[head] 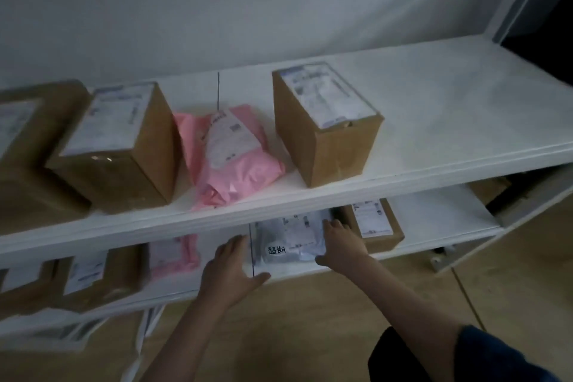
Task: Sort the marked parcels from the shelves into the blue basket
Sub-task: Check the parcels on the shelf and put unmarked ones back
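Marked grey parcel (290, 240) on lower shelf (434, 211), between left hand (231, 270) and right hand (339, 242), both flat-fingered.

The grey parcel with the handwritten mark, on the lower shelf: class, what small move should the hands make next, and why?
Probably close both hands on the grey parcel and slide it forward off the lower shelf. The handwritten mark suggests it is one to sort. The right hand already rests on its right edge, while the left hand lies open just beside its left edge, so neither grips it yet.
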